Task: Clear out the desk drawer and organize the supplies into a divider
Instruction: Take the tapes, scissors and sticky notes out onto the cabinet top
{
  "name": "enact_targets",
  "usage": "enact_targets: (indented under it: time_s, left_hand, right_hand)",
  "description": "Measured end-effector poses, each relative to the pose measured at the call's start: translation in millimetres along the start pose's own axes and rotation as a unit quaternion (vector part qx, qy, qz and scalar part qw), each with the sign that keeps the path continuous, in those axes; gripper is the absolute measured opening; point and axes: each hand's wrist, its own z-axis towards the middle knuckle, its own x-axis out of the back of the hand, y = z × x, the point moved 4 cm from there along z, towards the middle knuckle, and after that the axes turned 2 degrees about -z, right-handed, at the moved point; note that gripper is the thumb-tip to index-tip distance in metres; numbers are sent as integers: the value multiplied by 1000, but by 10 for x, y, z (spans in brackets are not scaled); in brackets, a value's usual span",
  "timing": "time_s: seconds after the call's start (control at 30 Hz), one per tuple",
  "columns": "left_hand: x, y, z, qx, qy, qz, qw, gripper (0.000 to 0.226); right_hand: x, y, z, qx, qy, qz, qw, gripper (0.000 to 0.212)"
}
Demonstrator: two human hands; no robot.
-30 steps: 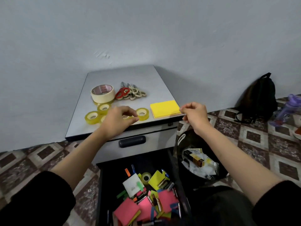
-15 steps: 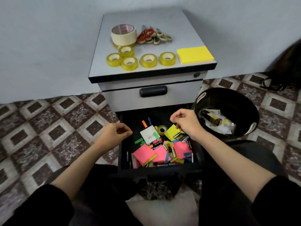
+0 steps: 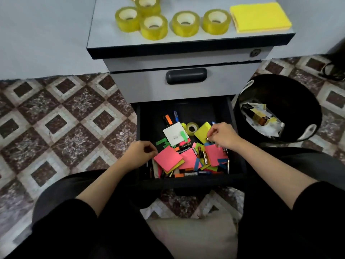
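Right hand [image 3: 222, 135] first: it's down in the open drawer [image 3: 138, 126], wrist bent, knuckles up, thumb and forefinger pinched together right at the near corner of a yellow sticky pad [image 3: 201, 130]. There's a small glint at the fingertips, but I can't tell if it actually has hold of anything or is just about to. Left hand [image 3: 140, 154] sits at the drawer's 9 o'clock edge, fingers curled under, just beside a pink sticky pad [image 3: 168, 158] - can't see whether anything's in it either.

So my read: we're mid clear-out, picking the next thing from the mess. Plenty is left in there - a tape roll [image 3: 192, 128] at about 1 o'clock in the drawer, a white card [image 3: 173, 136] near the middle, loose batteries [image 3: 202, 156] and more coloured notes toward 6.

Further out at 12 o'clock, the cabinet top [image 3: 104, 40] carries sorted tape rolls [image 3: 184, 24] and a yellow pad stack [image 3: 260, 16]. A black bin [image 3: 291, 94] with trash stands at 3 o'clock.

No divider in view. Next move probably needs a clean pinch, lift, then a reach up to the matching pile.
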Motion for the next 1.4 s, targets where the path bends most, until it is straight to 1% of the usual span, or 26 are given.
enact_targets:
  time_s: [0.07,0.13,0.23,0.37,0.43,0.53,0.67,0.73,0.77,0.83,0.9,0.97,1.0,1.07,1.13,1.23,1.3,1.4]
  left_hand:
    - [-124,26,116,-10,-31,25,999,13]
    - [-242,42,207,-9,-64,48,997,19]
    - [-414,4,353,-2,-108,83,991,29]
    - [-569,-46,484,-17,-130,148,980,41]
    - [-623,-129,561,15,-148,157,976,40]
    - [-622,-261,618,69,-171,170,968,28]
    - [-622,-305,635,79,-194,172,963,19]
    - [-637,-307,653,77,-208,174,959,11]
    - [-643,-312,660,77,-218,175,957,12]
    - [-653,-301,659,71,-236,188,951,30]
    - [-624,-241,649,58,-228,205,950,33]
    - [-553,-159,654,55,-213,211,952,23]
    - [-501,-124,674,54,-201,209,956,21]
    - [-357,-76,734,53,-154,207,965,26]
    - [-175,-41,792,46,-96,172,979,25]
    - [42,-30,844,52,-39,61,996,16]
    - [98,2,830,59,-36,18,997,11]
    - [66,42,815,46,-68,32,996,14]
  right_hand:
    - [-132,37,51,3,-60,-61,996,14]
    - [-242,99,96,7,-96,-96,991,16]
    - [-287,186,189,-14,-106,-118,987,23]
    - [-242,243,313,-42,-83,-118,989,29]
    - [-239,262,370,-43,-75,-108,990,29]
    - [-274,266,409,-38,-81,-100,991,30]
    - [-378,247,434,-24,-96,-110,989,29]
    - [-422,262,465,-25,-99,-116,988,29]
    - [-433,272,477,-26,-101,-117,988,28]
    - [-434,287,486,-28,-102,-113,988,28]
    - [-425,283,483,-23,-102,-109,988,29]
    - [-415,257,476,-18,-100,-103,989,29]
    - [-409,244,475,-18,-99,-98,990,29]
    - [-395,221,472,-17,-99,-95,990,30]
    - [-387,217,466,-17,-101,-99,990,31]
    - [-379,217,457,-21,-103,-105,989,31]
    - [-371,219,463,-28,-105,-105,989,30]
    - [-323,212,482,-36,-97,-123,987,28]
